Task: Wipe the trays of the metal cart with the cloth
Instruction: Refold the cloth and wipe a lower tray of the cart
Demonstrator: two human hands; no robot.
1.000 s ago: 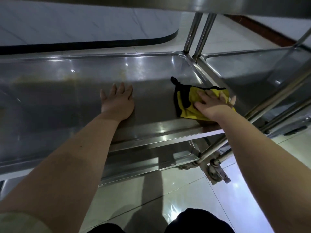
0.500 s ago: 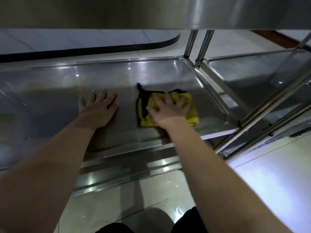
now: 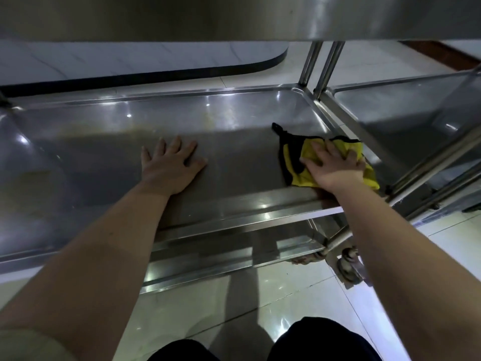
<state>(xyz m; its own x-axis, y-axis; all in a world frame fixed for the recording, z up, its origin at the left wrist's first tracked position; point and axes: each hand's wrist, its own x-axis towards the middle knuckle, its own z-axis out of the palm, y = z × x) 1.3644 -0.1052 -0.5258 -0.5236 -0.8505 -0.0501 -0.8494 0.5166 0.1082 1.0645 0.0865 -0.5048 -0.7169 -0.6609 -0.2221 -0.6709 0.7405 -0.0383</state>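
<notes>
Tray (image 3: 234,121) of the metal cart is filling the view, its steel floor shining under the lights. On its middle the left hand (image 3: 171,165) is resting flat, fingers spread. Further right the yellow cloth (image 3: 299,178) – black along its edge – is lying in the tray's near right corner, and the right hand (image 3: 333,165) is pressing down on it with fingers splayed. Just beside it, a second tray (image 3: 390,113) is sitting.

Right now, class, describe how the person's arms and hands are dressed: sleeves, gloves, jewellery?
Both forearms are bare. The left hand and right hand wear no gloves; no ring or watch shows. A pale beige fabric sleeve covers the left upper arm.
</notes>
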